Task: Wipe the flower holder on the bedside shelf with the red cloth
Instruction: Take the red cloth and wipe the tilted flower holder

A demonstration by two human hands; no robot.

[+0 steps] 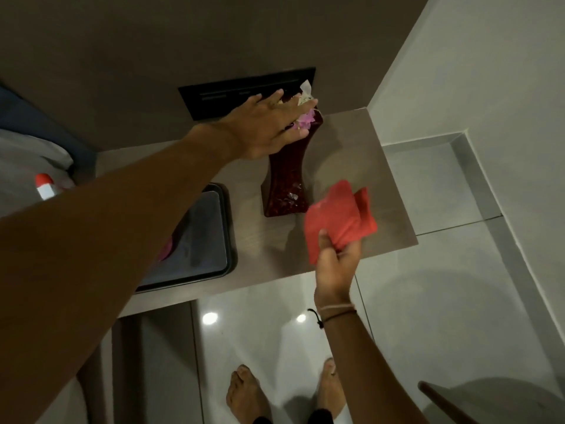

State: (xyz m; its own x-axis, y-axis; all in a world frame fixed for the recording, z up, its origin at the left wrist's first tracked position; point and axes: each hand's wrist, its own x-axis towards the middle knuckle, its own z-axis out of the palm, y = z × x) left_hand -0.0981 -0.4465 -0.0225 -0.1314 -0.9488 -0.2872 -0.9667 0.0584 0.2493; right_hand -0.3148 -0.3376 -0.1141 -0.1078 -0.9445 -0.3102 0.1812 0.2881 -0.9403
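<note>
Reaching left hand (269, 130), fingers spread, over flower holder (286, 175) near shelf's (351, 142) back edge; right hand (334, 255) pinched red cloth (336, 221). Wiping unbegun; needed cloth pressed against holder.

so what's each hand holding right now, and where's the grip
The right hand pinches the red cloth at its near lower edge. The left hand lies open over the flower holder top, gripping nothing.

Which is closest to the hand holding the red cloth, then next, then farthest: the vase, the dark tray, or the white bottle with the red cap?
1. Vase, just up-left of the right hand.
2. Tray, farther left.
3. Bottle, far left edge.
</note>
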